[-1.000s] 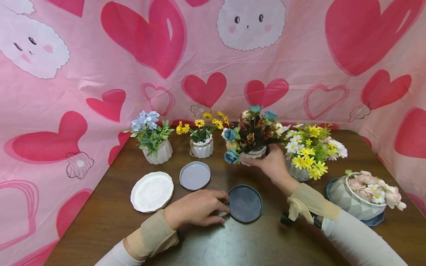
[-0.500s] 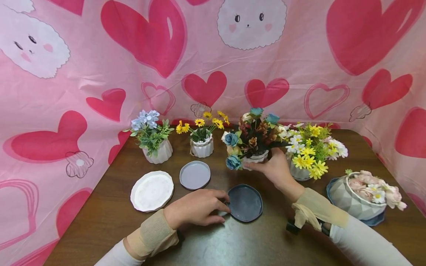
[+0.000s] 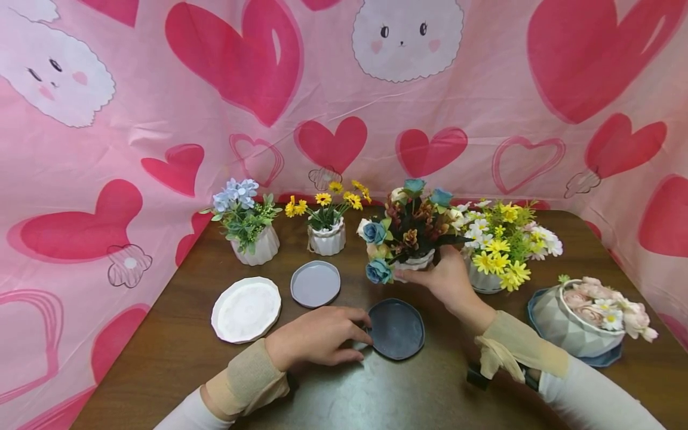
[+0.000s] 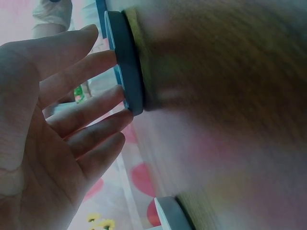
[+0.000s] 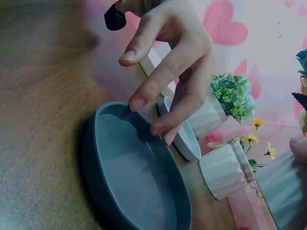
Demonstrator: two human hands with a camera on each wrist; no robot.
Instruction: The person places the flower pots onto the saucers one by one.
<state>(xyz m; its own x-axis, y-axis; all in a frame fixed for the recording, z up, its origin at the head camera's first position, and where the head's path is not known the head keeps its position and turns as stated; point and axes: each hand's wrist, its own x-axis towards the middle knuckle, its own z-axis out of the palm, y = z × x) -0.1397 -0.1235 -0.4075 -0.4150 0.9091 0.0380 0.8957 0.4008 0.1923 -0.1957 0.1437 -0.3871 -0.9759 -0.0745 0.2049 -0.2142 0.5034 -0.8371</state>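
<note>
My right hand (image 3: 454,286) grips a white flowerpot (image 3: 418,261) of blue roses and brownish blooms, thumb at its near left side. The fingers behind the pot are hidden. In the right wrist view the ribbed pot (image 5: 285,189) shows at the right edge, tilted with that camera. My left hand (image 3: 319,335) lies beside a dark grey saucer (image 3: 399,331), its fingertips touching the left rim. The left wrist view shows loosely extended fingers (image 4: 91,112) against the edge of the saucer (image 4: 127,62). The flowerpot is behind the saucer, apart from it.
A white saucer (image 3: 246,310) and a light grey saucer (image 3: 315,284) lie to the left. Behind them stand pots of blue flowers (image 3: 258,246) and yellow flowers (image 3: 326,239). Right are a yellow-and-white daisy pot (image 3: 484,278) and a tilted pink-flower pot (image 3: 577,325) on a blue saucer.
My right hand has brought the flowerpot a little nearer to me and slightly right, towards the dark saucer. The left hand and the saucers have stayed in place.
</note>
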